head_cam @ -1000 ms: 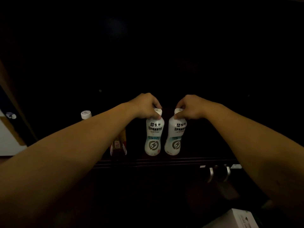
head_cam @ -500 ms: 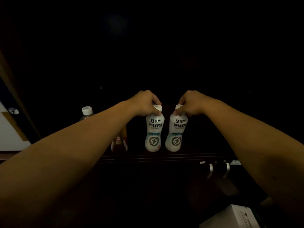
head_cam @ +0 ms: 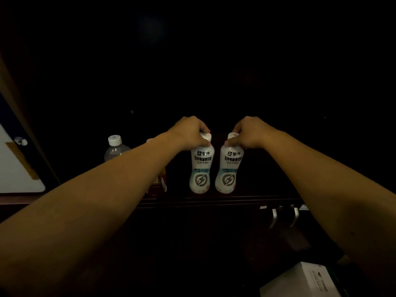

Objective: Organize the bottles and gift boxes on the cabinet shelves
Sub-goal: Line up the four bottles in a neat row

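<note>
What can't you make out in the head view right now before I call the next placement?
- Cabinet interior above the shelf edge: lost in darkness.
- Amber bottle: mostly hidden behind the left forearm.
- Caps of the two white bottles: covered by the left hand and right hand.
- White box: cut by the bottom edge.
- Clear bottle: lower part hidden by the forearm.

Room very dark. Dark wooden cabinet (head_cam: 214, 200) fills view, interior black. 2 metal handles (head_cam: 284, 216) on lower front, right. White panel (head_cam: 15, 168) at left edge.
</note>
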